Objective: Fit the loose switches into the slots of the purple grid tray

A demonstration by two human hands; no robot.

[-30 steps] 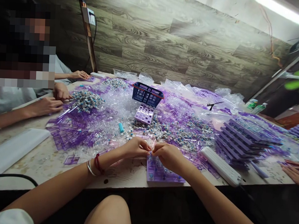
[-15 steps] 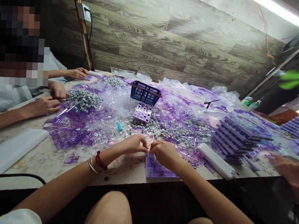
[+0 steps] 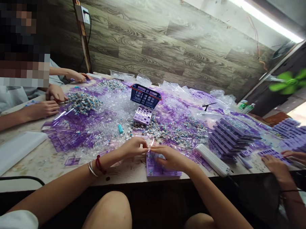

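Observation:
At the table's front edge lies a purple plastic tray (image 3: 163, 173) with small clear and whitish parts in its compartments, partly hidden under my hands. My left hand (image 3: 133, 148), with a red band and a silver bangle at the wrist, is at the tray's far left corner. Its thumb and forefinger are pinched together; whatever is between them is too small to make out. Stretched over the tray, my right hand (image 3: 171, 157) has its fingers extended toward the left fingertips and its thumb apart below. Beyond them lie loose switch-like small parts (image 3: 167, 133).
A dark blue basket (image 3: 145, 96) stands mid-table behind a light purple grid plate (image 3: 142, 115). Purple trays are stacked (image 3: 229, 139) at right, near a white bar-shaped device (image 3: 212, 160). Co-workers' hands (image 3: 48, 109) are at left, and another's hand (image 3: 276, 165) at right.
My right hand has gone from a closed grip to stretched fingers over the tray. My left stays pinched. The view has shifted, showing more of the right-hand co-worker's hands and a purple grid piece.

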